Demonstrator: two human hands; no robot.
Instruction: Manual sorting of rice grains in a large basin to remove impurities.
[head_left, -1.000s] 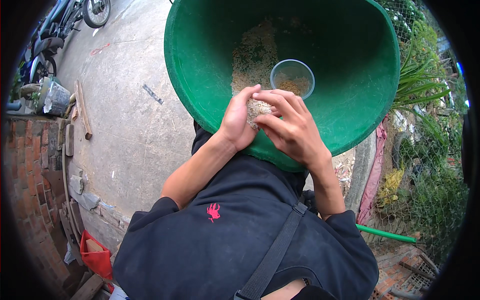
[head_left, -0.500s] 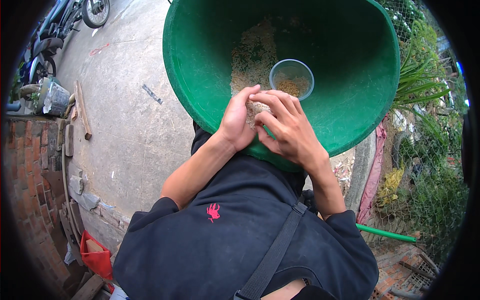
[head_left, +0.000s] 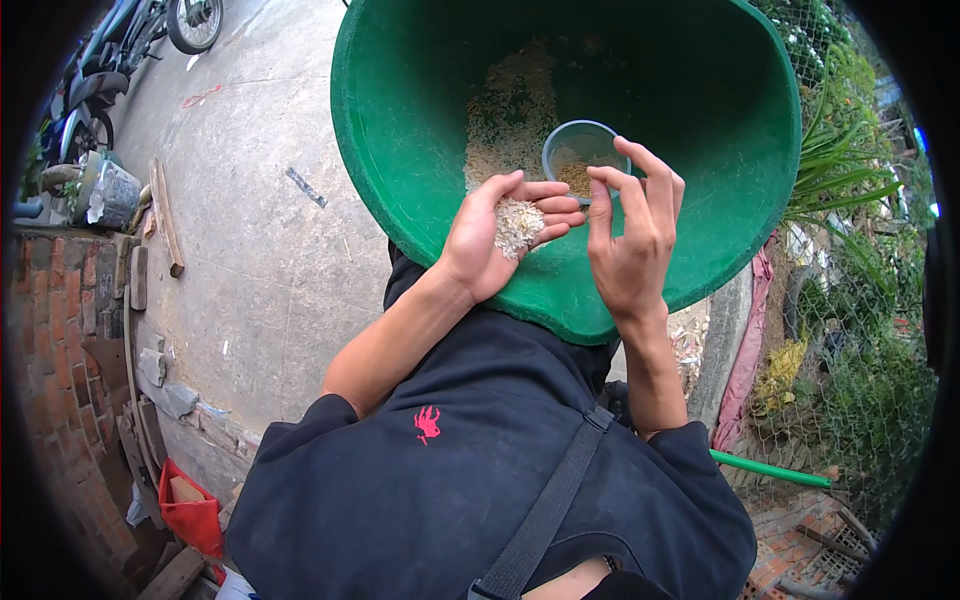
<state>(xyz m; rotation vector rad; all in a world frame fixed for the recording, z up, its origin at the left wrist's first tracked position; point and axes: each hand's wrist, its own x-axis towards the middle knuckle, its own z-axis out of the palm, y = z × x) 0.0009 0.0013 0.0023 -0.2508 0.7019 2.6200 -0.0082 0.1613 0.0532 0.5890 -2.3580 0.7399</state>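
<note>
My left hand (head_left: 478, 245) lies palm up, fingers stretched out, with a small heap of pale rice grains (head_left: 518, 226) resting in it. Beside it, my right hand (head_left: 636, 235) has thumb and index fingertips brought together at the rim of a clear plastic cup (head_left: 583, 126). Whatever sits in that pinch is too small to make out. Golden-brown grains (head_left: 574, 180) cover part of the cup's bottom. The cup stands inside a large green plastic basin (head_left: 700, 180) tilted in front of my lap. More pale grains (head_left: 510, 105) are spread over the basin's inner surface, left of the cup.
Concrete ground (head_left: 270, 250) stretches to the left, with a wooden plank (head_left: 166, 218) and a parked motorbike (head_left: 95, 90). A brick wall (head_left: 60, 350) is at lower left, near a red bag (head_left: 192, 510). Wire fencing and plants (head_left: 850, 370) run along the right.
My right hand has moved right, off the left palm to the cup's rim. The heap of pale grains in my left palm is now uncovered, and its fingers have straightened.
</note>
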